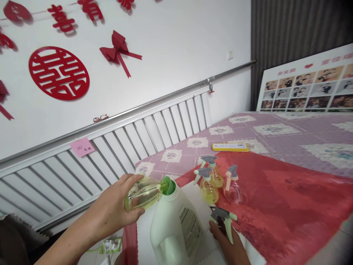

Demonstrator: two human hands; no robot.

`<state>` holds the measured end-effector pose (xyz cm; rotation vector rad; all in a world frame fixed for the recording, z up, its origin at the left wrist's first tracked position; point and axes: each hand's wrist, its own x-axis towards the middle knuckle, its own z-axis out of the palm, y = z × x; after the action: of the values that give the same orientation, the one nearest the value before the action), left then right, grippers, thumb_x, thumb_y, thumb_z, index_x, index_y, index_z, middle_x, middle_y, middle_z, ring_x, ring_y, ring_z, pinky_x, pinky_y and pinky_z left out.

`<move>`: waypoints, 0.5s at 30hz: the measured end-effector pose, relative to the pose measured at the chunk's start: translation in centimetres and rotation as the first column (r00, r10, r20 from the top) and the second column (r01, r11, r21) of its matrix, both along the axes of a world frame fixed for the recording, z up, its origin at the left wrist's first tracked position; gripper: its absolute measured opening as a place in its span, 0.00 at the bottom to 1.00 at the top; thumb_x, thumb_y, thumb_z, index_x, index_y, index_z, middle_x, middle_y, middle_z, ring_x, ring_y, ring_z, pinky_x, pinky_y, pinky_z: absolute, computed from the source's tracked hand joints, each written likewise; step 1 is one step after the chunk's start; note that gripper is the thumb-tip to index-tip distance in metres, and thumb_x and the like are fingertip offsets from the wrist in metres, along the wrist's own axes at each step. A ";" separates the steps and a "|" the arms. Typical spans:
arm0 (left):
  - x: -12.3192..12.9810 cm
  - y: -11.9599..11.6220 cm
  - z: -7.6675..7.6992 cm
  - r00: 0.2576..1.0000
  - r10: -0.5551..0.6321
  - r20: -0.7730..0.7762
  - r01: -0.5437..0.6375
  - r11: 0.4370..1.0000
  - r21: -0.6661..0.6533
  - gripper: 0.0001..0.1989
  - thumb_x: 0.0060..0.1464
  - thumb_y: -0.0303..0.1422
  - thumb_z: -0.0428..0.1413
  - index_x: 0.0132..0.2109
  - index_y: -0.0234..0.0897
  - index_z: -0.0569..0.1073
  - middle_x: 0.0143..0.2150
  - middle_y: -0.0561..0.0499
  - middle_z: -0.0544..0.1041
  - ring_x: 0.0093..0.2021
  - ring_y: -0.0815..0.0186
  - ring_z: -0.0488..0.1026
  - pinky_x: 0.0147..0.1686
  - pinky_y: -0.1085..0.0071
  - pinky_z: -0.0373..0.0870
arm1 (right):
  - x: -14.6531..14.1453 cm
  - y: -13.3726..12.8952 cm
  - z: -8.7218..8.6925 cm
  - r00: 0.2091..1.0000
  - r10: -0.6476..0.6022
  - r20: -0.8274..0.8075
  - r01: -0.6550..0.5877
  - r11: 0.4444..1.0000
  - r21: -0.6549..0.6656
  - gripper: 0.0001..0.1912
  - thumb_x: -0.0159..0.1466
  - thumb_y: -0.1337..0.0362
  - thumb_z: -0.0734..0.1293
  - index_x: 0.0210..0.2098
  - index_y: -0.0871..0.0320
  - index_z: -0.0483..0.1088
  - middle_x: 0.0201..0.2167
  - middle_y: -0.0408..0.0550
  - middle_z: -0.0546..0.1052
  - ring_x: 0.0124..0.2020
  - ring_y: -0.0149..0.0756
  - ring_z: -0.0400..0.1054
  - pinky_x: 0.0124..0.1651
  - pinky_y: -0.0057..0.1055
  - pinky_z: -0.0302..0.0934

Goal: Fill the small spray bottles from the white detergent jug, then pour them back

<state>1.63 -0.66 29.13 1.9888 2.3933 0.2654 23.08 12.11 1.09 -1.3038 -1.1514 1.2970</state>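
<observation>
Yellow-tinted bottle (141, 195) lies tipped almost on its side in the left hand (122, 202), fingers curled over the top and thumb underneath, its neck right at the green spout (168, 186) in the mouth of the big pale green jug (171, 228). And that jug stands upright between the two hands, its printed label turned toward the right hand (228, 241), which has its fingers closed round a loose grey-and-green spray head (223, 217). Just beyond the right hand we've got three spray bottles grouped together: the near yellow spray bottle (209, 190), the far yellow spray bottle (217, 177) close behind it, and the pink spray bottle (234, 191) to their right, all upright with their heads on. Under the jug there's a white sheet (149, 233), and out to the right of the right hand spreads a shiny red cloth (292, 191). Farther ahead of that hand, a flat yellow-edged case (230, 148) sits by the cloth's far edge, over the purple patterned tablecloth (190, 156). Look past the left hand and it's the white radiator (138, 136), a pink note (82, 147) stuck on it, and glasses (100, 118) up on the ledge above!
</observation>
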 end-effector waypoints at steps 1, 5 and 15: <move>-0.1 0.0 0.0 1.000 -0.006 -0.004 0.006 1.000 0.005 0.33 0.48 0.34 0.57 0.62 0.48 0.57 0.59 0.48 0.66 0.54 0.55 0.71 0.53 0.59 0.68 | 0.0 0.1 -0.1 1.000 0.008 -0.011 -0.008 1.000 -0.012 0.25 0.53 0.43 0.65 0.40 0.56 0.73 0.29 0.49 0.81 0.39 0.49 0.76 0.43 0.37 0.69; -0.1 0.0 0.0 1.000 -0.013 -0.014 0.013 1.000 0.017 0.33 0.48 0.34 0.57 0.61 0.49 0.57 0.60 0.49 0.66 0.54 0.56 0.71 0.52 0.61 0.69 | 0.0 0.2 -0.1 0.999 0.028 -0.039 -0.029 0.998 -0.051 0.26 0.52 0.42 0.65 0.41 0.56 0.72 0.32 0.49 0.81 0.39 0.49 0.76 0.44 0.36 0.69; 0.2 -0.2 0.3 0.999 -0.017 -0.027 0.018 0.999 0.031 0.33 0.48 0.34 0.57 0.61 0.48 0.59 0.59 0.48 0.68 0.54 0.56 0.71 0.52 0.61 0.70 | -0.1 0.6 -1.1 0.999 0.035 -0.030 -0.037 0.997 -0.065 0.28 0.51 0.41 0.66 0.40 0.56 0.71 0.33 0.49 0.81 0.40 0.49 0.76 0.45 0.36 0.68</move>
<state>1.84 -0.85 29.40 2.0381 2.4012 0.2797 23.01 12.74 0.01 -1.3128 -1.1248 1.3862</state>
